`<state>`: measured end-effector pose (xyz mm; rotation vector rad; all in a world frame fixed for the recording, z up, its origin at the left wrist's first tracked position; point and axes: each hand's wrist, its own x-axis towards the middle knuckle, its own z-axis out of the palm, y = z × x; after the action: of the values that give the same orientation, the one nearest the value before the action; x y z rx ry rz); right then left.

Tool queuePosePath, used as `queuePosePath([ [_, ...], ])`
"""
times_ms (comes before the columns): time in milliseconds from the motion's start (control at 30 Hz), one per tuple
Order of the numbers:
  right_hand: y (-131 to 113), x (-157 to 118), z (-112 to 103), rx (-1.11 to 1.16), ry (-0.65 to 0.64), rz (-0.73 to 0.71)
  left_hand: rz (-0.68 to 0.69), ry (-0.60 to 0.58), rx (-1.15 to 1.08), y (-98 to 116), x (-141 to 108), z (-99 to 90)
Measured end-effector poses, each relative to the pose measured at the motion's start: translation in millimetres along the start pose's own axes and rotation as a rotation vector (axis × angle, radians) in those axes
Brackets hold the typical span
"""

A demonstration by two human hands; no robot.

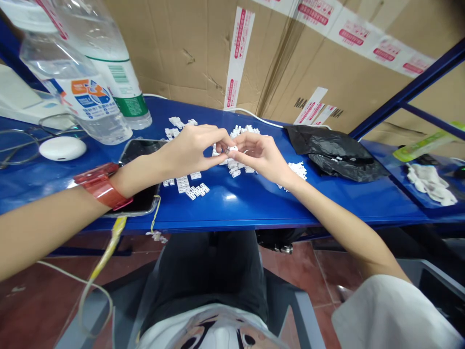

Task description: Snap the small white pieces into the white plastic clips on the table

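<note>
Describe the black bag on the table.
The black bag is thin, glossy plastic, crumpled into loose folds, with creases catching the light. It lies flattened on the blue table near the back edge, in front of the cardboard. It sits to the right of the right hand, which does not touch it. Its opening cannot be made out.
</note>
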<state>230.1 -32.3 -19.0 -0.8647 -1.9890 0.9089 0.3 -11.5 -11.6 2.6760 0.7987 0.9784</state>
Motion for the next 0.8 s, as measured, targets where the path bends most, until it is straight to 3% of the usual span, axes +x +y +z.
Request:
queuePosePath([
  [200, -11, 1, -3, -0.112, 0.021, -0.042, 0.026, 0.008, -0.052, 2, 1, -0.6],
  [367, -16, 0, -41, -0.452, -0.105, -0.043, -0.016, -0.019, -0.018, -6, 3, -0.2],
  [567, -8, -6, -103, -0.65, -0.282, 0.255, -0.174, -0.052, -0.147, -15, 5, 5.2],
  [667, -13, -8, -111, -0.764, -0.287, 0.411, -0.201, -0.082, -0.192, -16, 8, 3.8],
  [733, -19, -9, -109, -0.85, -0.35, 0.525, -0.174, -0.097, -0.079, -18, 10, -5.4],
  [800, -23, -10, -105, -0.93, -0.417, 0.611, -0.148, -0.186, 0.082, -25, 11, -21.6],
])
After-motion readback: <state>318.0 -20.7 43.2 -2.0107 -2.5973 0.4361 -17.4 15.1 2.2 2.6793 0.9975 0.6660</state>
